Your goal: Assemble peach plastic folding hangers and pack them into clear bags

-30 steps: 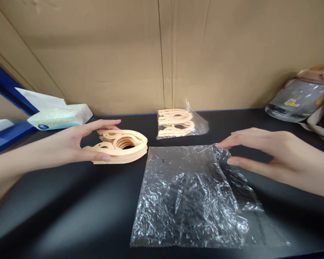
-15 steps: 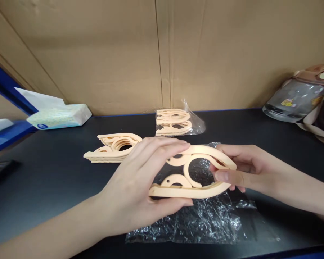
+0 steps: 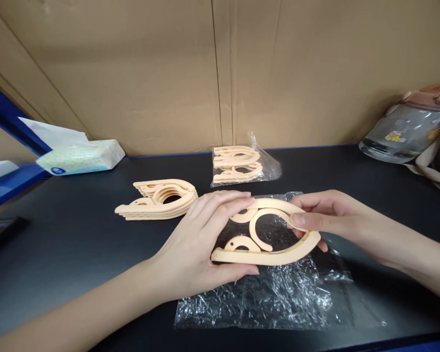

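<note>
Between my two hands is a beige folding clothes hanger, its arms folded together around a curved hook. My left hand wraps its left end, fingers over the top arm and thumb along the lower one. My right hand pinches the rounded right end, thumb on top and some fingers hidden behind. Under the hanger lies a crumpled clear plastic bag. Just beyond my left hand, a stack of matching folded hangers rests on the table. Farther back are more beige hangers inside a clear bag.
On the black table, a tissue pack stands at the back left. A dark flat object lies at the left edge. A clear bottle with a strap is at the back right. A cardboard wall closes the back.
My right thumb has moved up and inward along the hanger's right end. The hanger has tilted slightly, and the view has shifted a little.
</note>
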